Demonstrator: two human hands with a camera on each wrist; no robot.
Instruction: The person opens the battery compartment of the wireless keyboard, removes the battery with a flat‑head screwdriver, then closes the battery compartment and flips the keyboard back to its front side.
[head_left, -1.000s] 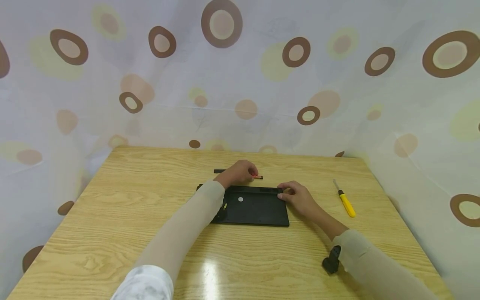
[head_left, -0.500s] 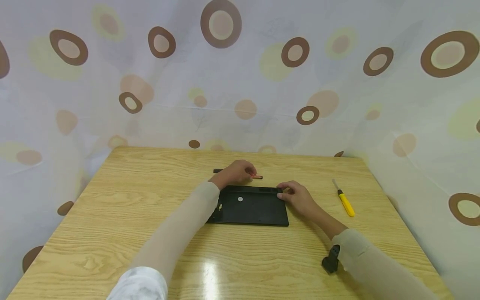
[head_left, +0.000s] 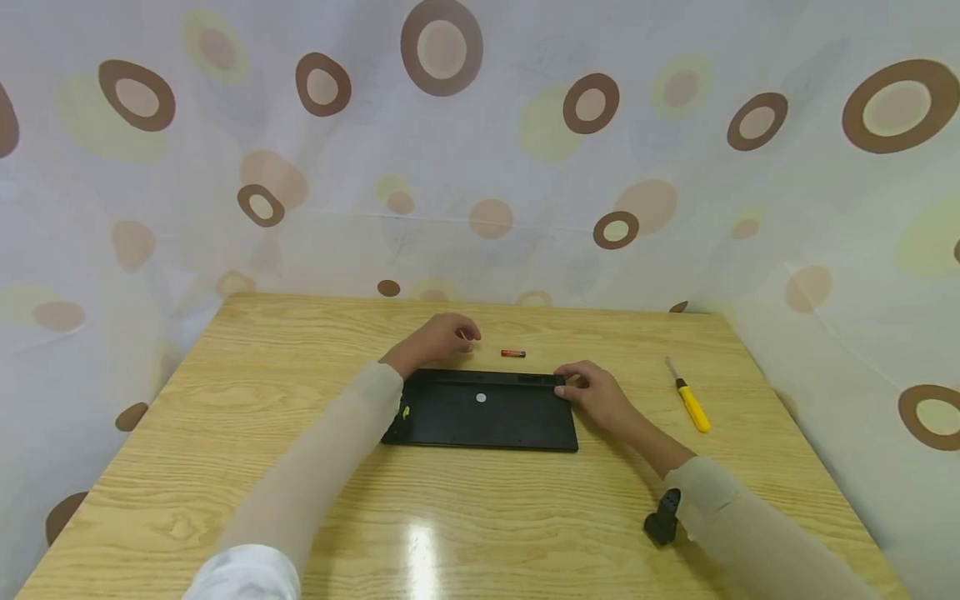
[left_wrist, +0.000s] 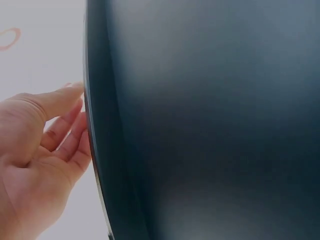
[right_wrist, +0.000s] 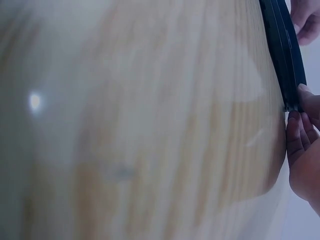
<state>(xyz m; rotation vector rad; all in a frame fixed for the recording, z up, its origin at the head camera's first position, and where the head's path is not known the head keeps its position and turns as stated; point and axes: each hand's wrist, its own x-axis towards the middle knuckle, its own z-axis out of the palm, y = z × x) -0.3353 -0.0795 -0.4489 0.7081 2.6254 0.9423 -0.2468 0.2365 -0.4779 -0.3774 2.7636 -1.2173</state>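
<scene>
A flat black keyboard (head_left: 491, 421) lies underside up on the table, with a raised ridge along its far edge and a round white sticker. My right hand (head_left: 595, 396) pinches its far right corner between thumb and fingers, as the right wrist view also shows. Just beyond the far left edge is my left hand (head_left: 442, 337), its fingers loosely bent with a gap at the thumb. In the left wrist view, the keyboard's edge hides the left fingertips. A red battery (head_left: 513, 353) lies on the table, right of the left hand and apart from it.
A screwdriver (head_left: 692, 406) with a yellow handle lies to the right of the keyboard. The wooden table (head_left: 480, 517) meets a patterned cloth (head_left: 480, 167) at its back. A black camera (head_left: 662, 518) is strapped at the right wrist.
My left hand has come off the red battery and moved left, leaving it on the table. A short black strip behind the keyboard is now hidden by that hand. The right hand keeps its place.
</scene>
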